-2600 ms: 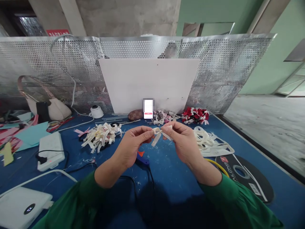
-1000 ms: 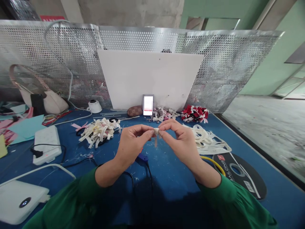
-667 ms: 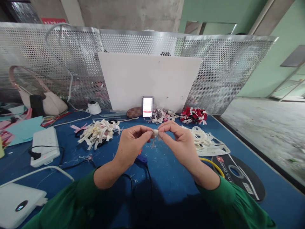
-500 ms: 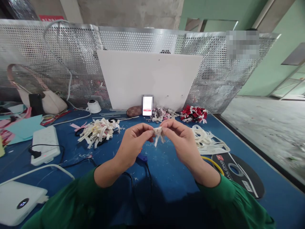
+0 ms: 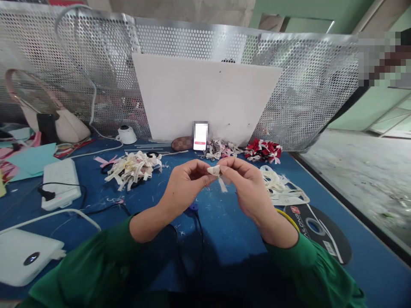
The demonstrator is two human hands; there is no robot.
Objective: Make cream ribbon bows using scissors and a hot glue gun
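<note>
Between my two hands, above the blue table [image 5: 224, 239], is a small white ribbon bow [image 5: 214, 170] with a pale tail hanging down. My left hand [image 5: 189, 184] pinches its left side between thumb and fingers. My right hand [image 5: 245, 184] closes on its right side, the fingertips partly covering it. Below my left hand lies a blue-handled tool [image 5: 193, 208] with a black cord, mostly hidden. A pile of cream ribbon bows [image 5: 135, 169] lies to the left. Loose white ribbon [image 5: 274, 182] is coiled to the right of my right hand.
A lit phone [image 5: 201, 137] leans at the back by a brown checked pouch [image 5: 182, 143] and a white board [image 5: 205, 98]. Red and white bows [image 5: 263, 150] lie behind the ribbon. A black reel disc [image 5: 330, 244] is at right; a power strip [image 5: 61, 182] and cables at left.
My hands have drawn closer together around the bow, and the left fingers have shifted on it. Its tail now hangs further right. The view has tilted slightly downward.
</note>
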